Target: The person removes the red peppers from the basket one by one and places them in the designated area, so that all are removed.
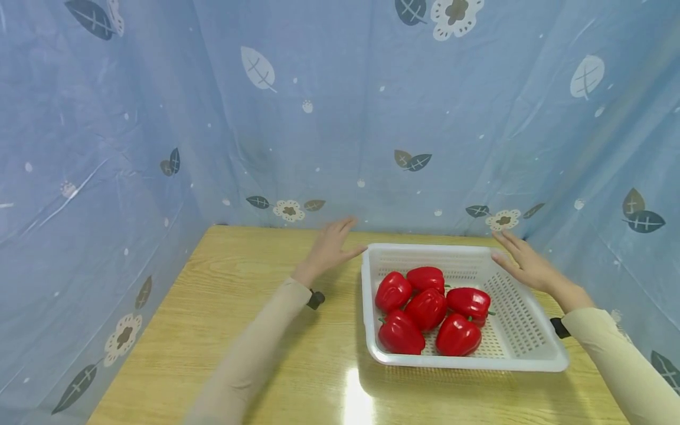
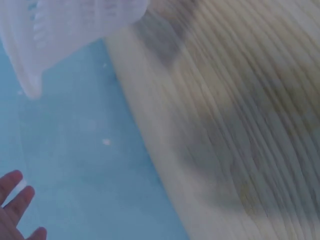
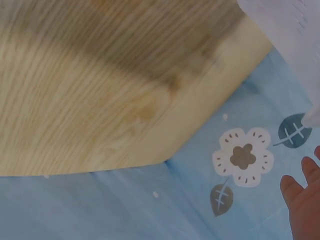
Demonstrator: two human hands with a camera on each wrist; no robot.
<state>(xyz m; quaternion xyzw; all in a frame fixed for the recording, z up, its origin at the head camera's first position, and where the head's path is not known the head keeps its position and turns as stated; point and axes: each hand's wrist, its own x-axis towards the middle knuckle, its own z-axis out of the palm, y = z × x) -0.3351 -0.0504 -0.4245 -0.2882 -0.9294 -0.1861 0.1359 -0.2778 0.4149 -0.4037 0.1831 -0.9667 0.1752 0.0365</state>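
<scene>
Several glossy red bell peppers (image 1: 427,309) lie together toward the left side of a white perforated plastic basket (image 1: 467,361). Beside the basket's back left corner is my left hand (image 1: 329,247), its fingers extended and holding nothing. My right hand (image 1: 526,265) hovers by the back right corner, fingers straight and nothing in them; whether it touches the rim I cannot tell. Only fingertips of the left hand (image 2: 15,205) show in the left wrist view, apart from the basket (image 2: 75,30). In the right wrist view the right hand (image 3: 306,200) sits near the basket's edge (image 3: 295,55).
The basket is on a light wooden table (image 1: 239,319). A blue curtain (image 1: 340,118) with leaf and flower prints hangs behind the table and along both sides. Dark bands sit at both wrists. A bright glare spot shows on the table's front part.
</scene>
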